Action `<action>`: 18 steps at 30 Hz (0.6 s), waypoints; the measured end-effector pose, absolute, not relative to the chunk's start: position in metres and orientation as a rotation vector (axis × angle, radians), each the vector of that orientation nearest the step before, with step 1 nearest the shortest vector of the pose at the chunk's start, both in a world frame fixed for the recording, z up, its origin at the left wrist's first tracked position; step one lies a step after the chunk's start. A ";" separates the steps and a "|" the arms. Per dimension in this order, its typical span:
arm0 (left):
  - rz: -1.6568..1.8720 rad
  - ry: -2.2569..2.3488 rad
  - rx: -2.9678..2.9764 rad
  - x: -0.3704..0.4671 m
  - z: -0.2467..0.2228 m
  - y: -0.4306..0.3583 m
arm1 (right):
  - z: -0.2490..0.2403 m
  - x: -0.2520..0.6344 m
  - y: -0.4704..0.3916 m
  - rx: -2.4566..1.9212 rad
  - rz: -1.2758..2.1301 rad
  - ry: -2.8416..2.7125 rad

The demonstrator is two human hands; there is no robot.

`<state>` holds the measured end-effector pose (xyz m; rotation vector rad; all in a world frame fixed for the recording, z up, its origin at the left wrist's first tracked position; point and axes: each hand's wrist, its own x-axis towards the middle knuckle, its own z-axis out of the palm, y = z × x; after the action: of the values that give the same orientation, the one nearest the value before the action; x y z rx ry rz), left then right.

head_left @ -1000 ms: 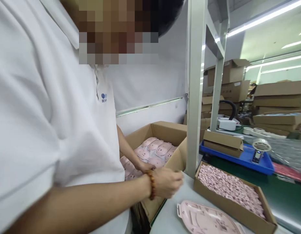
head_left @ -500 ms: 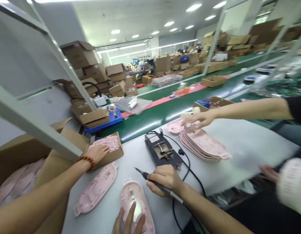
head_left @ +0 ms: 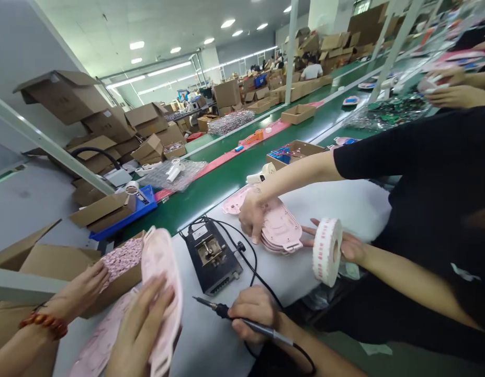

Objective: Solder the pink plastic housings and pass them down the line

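Note:
My left hand [head_left: 142,324] is closed on a pink plastic shell [head_left: 164,283], which stands tilted up on edge near the front left of the table. A second pink shell [head_left: 99,340] lies partly hidden behind that hand. In my right hand [head_left: 256,314] is a soldering iron [head_left: 242,323], held like a pen with its bare tip pointing left. Just beyond the iron sits a black soldering station [head_left: 213,256] with a metal fixture on top. The far face of the raised shell is hidden from me.
At left, a co-worker's braceleted hand [head_left: 83,290] reaches into a box of small pink parts [head_left: 124,256]. At right, another person's hand [head_left: 252,214] touches a stack of pink shells [head_left: 281,230]; a hand there holds a white roll [head_left: 327,251]. Behind runs a green conveyor [head_left: 222,173].
My left hand has lifted the pink shell off the table and tilted it up to the left. The soldering iron stays in my right hand. The view has swung right; the white roll is nearer.

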<state>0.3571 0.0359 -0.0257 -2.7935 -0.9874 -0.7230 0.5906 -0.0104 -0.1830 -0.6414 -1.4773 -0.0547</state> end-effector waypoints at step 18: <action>0.194 -0.013 -2.911 0.633 -0.015 0.250 | -0.203 0.588 -0.003 -0.638 -0.056 -1.432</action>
<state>0.6334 0.2501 -0.0150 -2.9107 -0.0129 0.1937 0.5883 -0.0027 -0.2031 -0.6376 -1.4317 -0.0558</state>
